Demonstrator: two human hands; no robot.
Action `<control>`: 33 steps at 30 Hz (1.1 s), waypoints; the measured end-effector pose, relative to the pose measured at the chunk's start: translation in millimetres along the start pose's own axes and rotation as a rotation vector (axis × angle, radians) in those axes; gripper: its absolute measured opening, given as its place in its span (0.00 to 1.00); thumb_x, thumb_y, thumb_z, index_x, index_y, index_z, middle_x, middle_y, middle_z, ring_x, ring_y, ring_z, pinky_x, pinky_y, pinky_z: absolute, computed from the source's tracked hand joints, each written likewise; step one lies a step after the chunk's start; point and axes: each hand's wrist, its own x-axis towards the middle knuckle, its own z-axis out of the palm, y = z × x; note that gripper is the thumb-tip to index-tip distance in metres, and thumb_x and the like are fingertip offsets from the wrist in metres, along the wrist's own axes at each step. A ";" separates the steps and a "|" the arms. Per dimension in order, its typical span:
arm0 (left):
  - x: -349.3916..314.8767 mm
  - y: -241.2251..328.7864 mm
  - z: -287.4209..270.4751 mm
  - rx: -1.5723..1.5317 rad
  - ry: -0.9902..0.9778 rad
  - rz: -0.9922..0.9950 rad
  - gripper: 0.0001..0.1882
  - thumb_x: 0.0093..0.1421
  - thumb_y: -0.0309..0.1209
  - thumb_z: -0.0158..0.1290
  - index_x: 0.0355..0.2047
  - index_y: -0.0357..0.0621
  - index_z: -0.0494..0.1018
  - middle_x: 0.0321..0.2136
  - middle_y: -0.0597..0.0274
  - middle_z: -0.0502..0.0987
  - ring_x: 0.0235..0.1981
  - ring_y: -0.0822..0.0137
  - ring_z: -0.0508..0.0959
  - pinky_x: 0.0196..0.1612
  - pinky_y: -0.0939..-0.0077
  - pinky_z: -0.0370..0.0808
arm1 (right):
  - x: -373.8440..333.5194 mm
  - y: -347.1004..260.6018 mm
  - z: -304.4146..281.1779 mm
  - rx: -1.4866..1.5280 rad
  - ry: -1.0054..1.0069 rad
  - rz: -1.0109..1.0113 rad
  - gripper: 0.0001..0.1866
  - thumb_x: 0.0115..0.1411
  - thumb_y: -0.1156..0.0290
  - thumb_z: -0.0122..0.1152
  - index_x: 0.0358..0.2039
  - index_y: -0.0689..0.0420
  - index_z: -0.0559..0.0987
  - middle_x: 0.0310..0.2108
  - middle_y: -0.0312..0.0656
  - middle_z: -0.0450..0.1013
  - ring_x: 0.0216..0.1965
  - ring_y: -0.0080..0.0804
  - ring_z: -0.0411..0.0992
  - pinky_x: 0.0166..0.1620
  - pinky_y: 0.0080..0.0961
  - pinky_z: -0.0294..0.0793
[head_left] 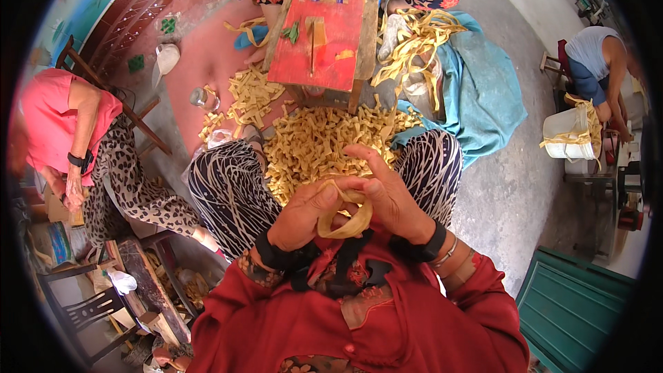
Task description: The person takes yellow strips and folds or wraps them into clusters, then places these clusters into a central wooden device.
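In front of my chest a flat, pale-yellow strip (338, 231) is bent into a loop between my hands. My left hand (304, 213) grips it with the thumb and fingers closed at the loop's upper left. Opposite it, my right hand (395, 200) pinches the strip's upper right, with one finger raised off it. Some fingertips are hidden behind the loop. Between my knees, just beyond both hands, lies a big heap of short, yellow folded pieces (321, 146) of similar material.
Past the heap stands a low red-topped bench (280, 72), a person seated behind it. Long yellow strips (421, 45) drape beside a teal cloth (483, 90). A glass jar (205, 99) stands left. Other people sit at far left and far right, by a white bucket (570, 131).
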 end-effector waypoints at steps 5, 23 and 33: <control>12.5 2.3 -3.4 -0.303 -0.207 0.023 0.25 0.65 0.43 0.41 0.50 0.29 0.66 0.42 0.52 0.69 0.37 0.64 0.73 0.43 0.60 0.76 | -10.0 -8.2 -30.1 -0.075 -0.044 0.150 0.23 0.64 0.53 0.41 0.40 0.63 0.71 0.30 0.46 0.71 0.34 0.37 0.72 0.39 0.26 0.69; 1.4 14.1 -24.9 0.081 0.339 0.086 0.24 0.65 0.44 0.41 0.43 0.32 0.69 0.28 0.56 0.72 0.17 0.75 0.69 0.22 0.77 0.72 | -1.1 18.6 -31.9 -0.049 -0.211 0.228 0.09 0.64 0.69 0.50 0.33 0.62 0.73 0.21 0.33 0.66 0.16 0.16 0.65 0.20 0.14 0.63; 18.4 25.2 -28.5 0.114 0.455 0.020 0.08 0.61 0.31 0.49 0.34 0.38 0.70 0.14 0.72 0.63 0.11 0.83 0.57 0.13 0.88 0.55 | 29.7 3.4 -6.3 -0.068 -0.275 0.237 0.12 0.62 0.65 0.52 0.32 0.63 0.71 0.20 0.43 0.63 0.23 0.32 0.61 0.29 0.27 0.64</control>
